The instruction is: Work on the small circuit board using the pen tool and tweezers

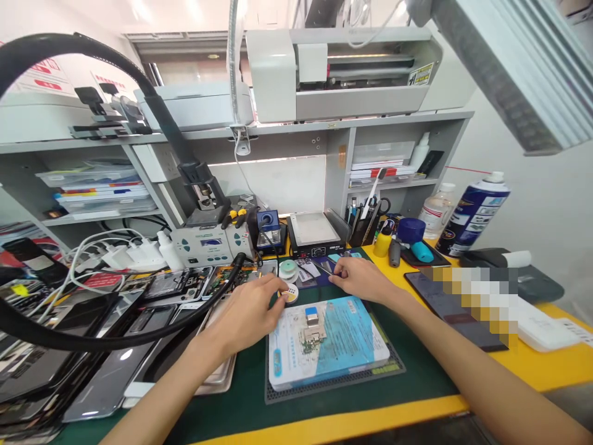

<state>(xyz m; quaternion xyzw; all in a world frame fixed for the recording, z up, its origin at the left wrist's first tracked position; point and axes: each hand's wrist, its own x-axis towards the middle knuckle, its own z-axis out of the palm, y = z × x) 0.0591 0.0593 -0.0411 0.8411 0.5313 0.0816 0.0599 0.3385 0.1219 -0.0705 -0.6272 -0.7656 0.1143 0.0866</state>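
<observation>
My left hand [252, 311] rests on the green mat [417, 371], its fingertips pinching or touching a small round tin [291, 295]. Whether it grips the tin I cannot tell. Further back, my right hand [362, 277] reaches with its fingers curled onto thin tweezers [324, 267] lying by some small cards. Between the hands, nearer to me, lies a white and blue repair pad [352, 340] bearing a small circuit board [314, 337] and a metal part with a blue cap [312, 316].
A soldering station [206, 245], a blue device [269, 227] and a black hot plate [314, 233] stand at the back. Several phones and back covers [106, 346] pile up at the left, under a thick black hose [139, 334]. A spray can [472, 213] stands at the right.
</observation>
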